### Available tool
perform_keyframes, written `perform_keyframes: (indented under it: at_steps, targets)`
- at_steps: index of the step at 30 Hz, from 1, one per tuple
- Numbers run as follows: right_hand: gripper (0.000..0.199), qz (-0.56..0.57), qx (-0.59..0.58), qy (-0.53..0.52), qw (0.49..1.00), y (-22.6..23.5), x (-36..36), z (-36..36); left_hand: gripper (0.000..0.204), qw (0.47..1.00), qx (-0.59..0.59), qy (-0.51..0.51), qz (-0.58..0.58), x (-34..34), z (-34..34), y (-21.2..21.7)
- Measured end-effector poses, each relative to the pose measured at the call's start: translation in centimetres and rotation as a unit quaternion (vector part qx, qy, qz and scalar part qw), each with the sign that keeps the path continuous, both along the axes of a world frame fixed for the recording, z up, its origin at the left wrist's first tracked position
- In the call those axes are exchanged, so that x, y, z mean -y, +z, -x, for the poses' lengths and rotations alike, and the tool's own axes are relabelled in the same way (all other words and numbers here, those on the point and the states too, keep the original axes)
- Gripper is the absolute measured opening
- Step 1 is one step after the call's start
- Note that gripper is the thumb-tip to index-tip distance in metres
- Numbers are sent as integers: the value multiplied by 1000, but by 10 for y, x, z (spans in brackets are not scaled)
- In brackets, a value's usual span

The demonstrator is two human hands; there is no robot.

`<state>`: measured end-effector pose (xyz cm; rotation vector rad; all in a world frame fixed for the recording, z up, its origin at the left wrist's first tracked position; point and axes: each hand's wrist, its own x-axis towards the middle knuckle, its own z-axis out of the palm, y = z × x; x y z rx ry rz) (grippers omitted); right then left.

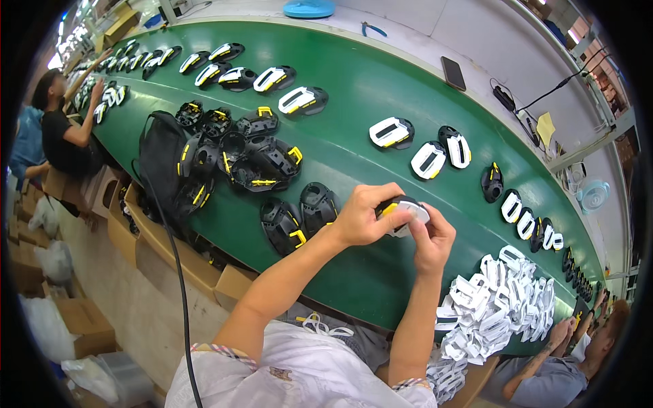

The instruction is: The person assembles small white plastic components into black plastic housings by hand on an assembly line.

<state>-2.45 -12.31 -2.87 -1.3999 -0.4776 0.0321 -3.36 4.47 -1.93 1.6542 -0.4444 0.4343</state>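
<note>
Both of my hands are closed round one oval plastic housing, black with a white cover piece on it, held above the green work surface. My left hand grips its left side, with the thumb laid across the white part. From the right, my right hand presses its thumb against the cover. Fingers hide much of the piece. Just left of my hands lie two open black housings, one with a yellow clip and another beside it. A heap of loose white cover frames lies right of my right forearm.
A pile of black housings and a black bag sit at left. White-covered housings line the green conveyor. A black cable hangs at left. A phone lies on the far ledge. Other people work at both ends.
</note>
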Motion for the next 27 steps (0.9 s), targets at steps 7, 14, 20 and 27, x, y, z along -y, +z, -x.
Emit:
perform_keyframes:
  at_steps: [7, 14, 20, 27]
  targets:
    - [29, -101, -73, 4, 992, -6, -10, -6, 24, 999, -25, 32, 28, 8, -4, -6]
    - [30, 142, 232, -78, 959, 15, -3, -12, 34, 980, -62, 65, 180, 10, -10, -13]
    - [38, 264, 319, -95, 905, 11, -13, -10, 34, 931, -244, -25, 269, 5, -11, -12]
    - [58, -151, -32, -115, 981, 37, -15, 2, 28, 965, -198, 65, 157, 11, -16, -15]
